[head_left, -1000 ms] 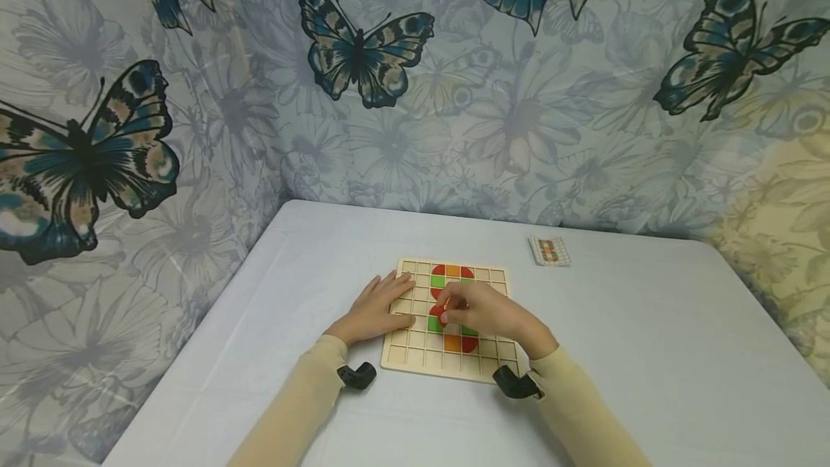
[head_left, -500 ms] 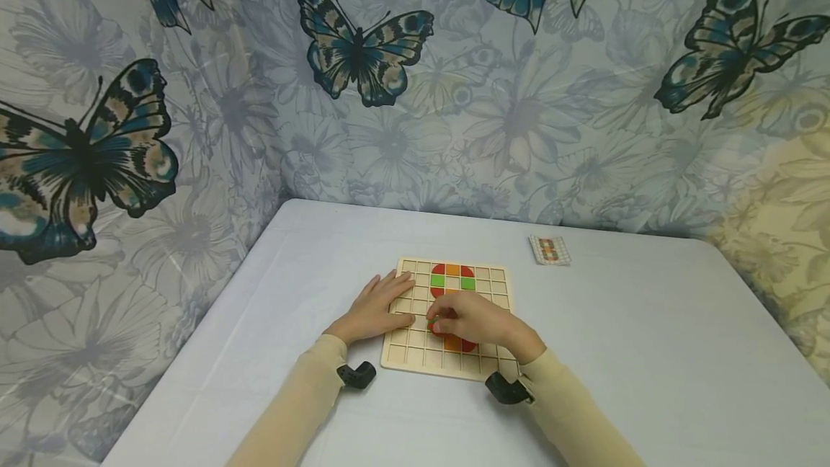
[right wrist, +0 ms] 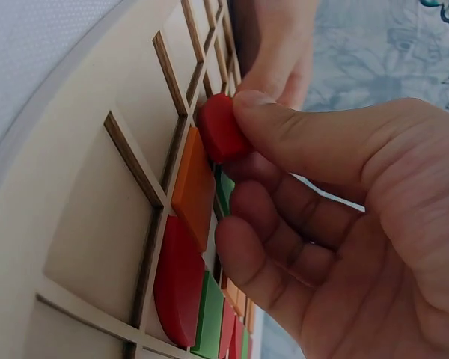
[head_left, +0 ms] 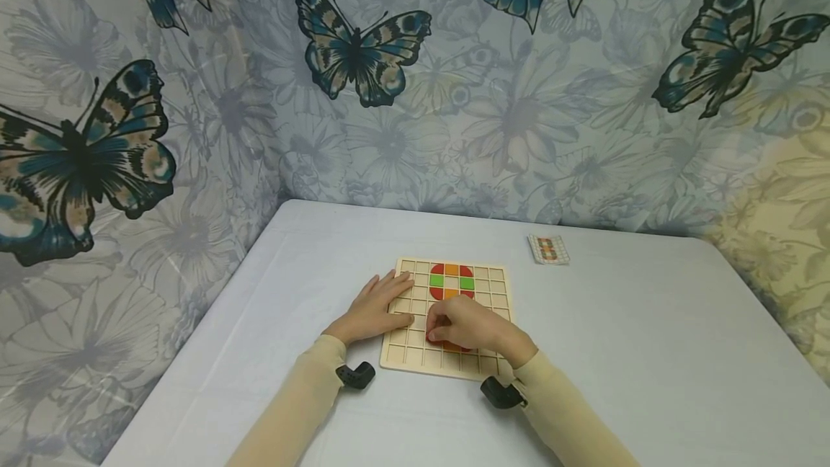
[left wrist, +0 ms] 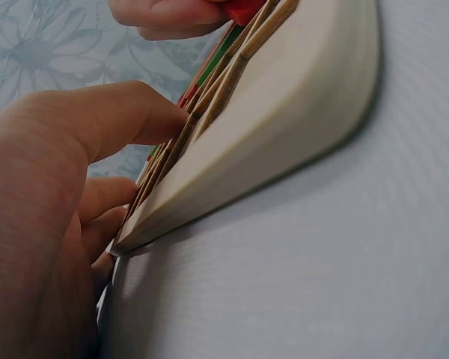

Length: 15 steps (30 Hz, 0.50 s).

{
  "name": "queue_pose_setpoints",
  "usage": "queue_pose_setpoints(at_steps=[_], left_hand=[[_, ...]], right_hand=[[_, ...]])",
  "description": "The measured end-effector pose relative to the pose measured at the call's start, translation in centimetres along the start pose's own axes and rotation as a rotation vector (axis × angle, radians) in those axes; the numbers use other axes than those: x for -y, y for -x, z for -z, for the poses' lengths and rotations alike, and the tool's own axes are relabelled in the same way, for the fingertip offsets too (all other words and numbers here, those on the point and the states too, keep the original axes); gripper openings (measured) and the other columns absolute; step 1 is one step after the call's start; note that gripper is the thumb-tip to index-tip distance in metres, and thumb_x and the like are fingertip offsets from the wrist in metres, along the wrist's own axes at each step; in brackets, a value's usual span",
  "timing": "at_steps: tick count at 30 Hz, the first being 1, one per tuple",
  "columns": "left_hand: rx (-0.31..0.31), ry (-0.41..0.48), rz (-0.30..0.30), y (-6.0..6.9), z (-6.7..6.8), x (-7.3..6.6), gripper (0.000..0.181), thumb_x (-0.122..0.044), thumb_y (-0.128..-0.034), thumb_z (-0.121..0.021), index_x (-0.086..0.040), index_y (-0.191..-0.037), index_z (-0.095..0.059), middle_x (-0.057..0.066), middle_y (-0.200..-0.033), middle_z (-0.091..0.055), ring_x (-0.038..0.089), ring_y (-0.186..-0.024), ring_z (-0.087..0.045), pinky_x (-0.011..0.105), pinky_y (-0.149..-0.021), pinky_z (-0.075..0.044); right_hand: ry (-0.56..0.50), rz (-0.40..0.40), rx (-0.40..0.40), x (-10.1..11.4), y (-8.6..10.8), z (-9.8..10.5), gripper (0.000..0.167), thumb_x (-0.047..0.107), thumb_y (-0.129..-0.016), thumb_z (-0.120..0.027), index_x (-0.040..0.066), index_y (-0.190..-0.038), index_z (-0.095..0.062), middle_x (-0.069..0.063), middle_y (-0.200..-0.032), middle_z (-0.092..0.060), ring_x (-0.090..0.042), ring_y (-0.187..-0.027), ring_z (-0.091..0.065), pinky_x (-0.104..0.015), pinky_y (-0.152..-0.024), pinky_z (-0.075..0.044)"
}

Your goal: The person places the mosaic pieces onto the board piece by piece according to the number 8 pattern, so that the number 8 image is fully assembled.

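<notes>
A wooden grid board (head_left: 415, 357) lies on the white table. My left hand (head_left: 371, 313) rests on its left side, fingers and thumb spread straight. With thumb and fingers, my right hand (head_left: 475, 324) pinches a red tile (right wrist: 223, 129) with a rounded corner, which is tilted at a cell beside an orange tile (right wrist: 195, 187). Another red rounded tile (right wrist: 177, 280) and a green tile (right wrist: 208, 314) sit in the grid nearby. A ring of red, orange and green tiles (head_left: 437, 281) shows at the far side. The right hand hides much of the nearer tiles in the head view.
A small stack of printed cards (head_left: 549, 249) lies toward the back of the table (head_left: 648, 323), right of the board. A wall covering with butterflies (head_left: 359, 56) stands behind. Each sleeve carries a black wrist device (head_left: 356, 375).
My right hand has moved left and nearer over the board with the red tile, uncovering the far ring of tiles. The left hand stays in place.
</notes>
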<state>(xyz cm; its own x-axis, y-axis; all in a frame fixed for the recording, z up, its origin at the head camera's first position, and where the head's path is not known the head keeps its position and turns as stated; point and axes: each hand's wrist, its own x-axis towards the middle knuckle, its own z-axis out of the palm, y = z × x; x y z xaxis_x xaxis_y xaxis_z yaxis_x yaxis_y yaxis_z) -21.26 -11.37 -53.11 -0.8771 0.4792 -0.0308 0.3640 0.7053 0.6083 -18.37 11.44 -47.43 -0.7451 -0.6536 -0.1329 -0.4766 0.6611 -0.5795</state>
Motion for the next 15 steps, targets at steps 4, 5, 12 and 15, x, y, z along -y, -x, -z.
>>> queue_pose_setpoints(at_steps=[4,5,12,15], left_hand=[[0.0,-0.004,-0.002,-0.06,-0.04,0.06,0.074,-0.044,-0.0913,-0.062,-0.02,-0.158,-0.039,-0.004,-0.169,-0.026,0.02,-0.161,-0.01,0.045,-0.132,0.002],[-0.001,-0.007,-0.002,-0.07,-0.05,0.06,0.074,-0.044,-0.0913,-0.062,-0.02,-0.158,-0.039,-0.004,-0.169,-0.026,0.02,-0.161,-0.01,0.045,-0.132,0.002],[-0.004,-0.007,0.008,-0.08,-0.16,0.07,0.074,-0.045,-0.0901,-0.062,-0.02,-0.157,-0.04,-0.005,-0.169,-0.027,0.019,-0.161,-0.011,0.044,-0.132,0.001],[-0.003,-0.011,0.007,-0.02,-0.12,-0.02,0.074,-0.045,-0.0901,-0.062,-0.02,-0.157,-0.04,-0.005,-0.169,-0.027,0.019,-0.16,-0.011,0.044,-0.132,0.001]], right_hand=[[0.018,0.005,-0.007,0.02,0.02,-0.07,0.011,0.017,-0.095,-0.071,0.021,-0.085,-0.07,0.012,-0.082,-0.065,-0.005,-0.074,-0.055,-0.021,-0.071,-0.049],[0.021,0.001,-0.008,0.0,0.02,-0.11,0.011,0.017,-0.095,-0.071,0.021,-0.085,-0.07,0.012,-0.082,-0.065,-0.005,-0.075,-0.055,-0.022,-0.072,-0.049],[0.009,-0.032,-0.015,0.12,0.13,0.02,0.01,0.007,-0.096,-0.067,0.015,-0.096,-0.072,0.007,-0.091,-0.07,-0.007,-0.079,-0.057,-0.025,-0.077,-0.052],[-0.001,-0.039,-0.013,0.17,0.18,0.13,0.011,0.005,-0.095,-0.067,0.015,-0.097,-0.072,0.006,-0.091,-0.07,-0.009,-0.08,-0.057,-0.026,-0.076,-0.052]])
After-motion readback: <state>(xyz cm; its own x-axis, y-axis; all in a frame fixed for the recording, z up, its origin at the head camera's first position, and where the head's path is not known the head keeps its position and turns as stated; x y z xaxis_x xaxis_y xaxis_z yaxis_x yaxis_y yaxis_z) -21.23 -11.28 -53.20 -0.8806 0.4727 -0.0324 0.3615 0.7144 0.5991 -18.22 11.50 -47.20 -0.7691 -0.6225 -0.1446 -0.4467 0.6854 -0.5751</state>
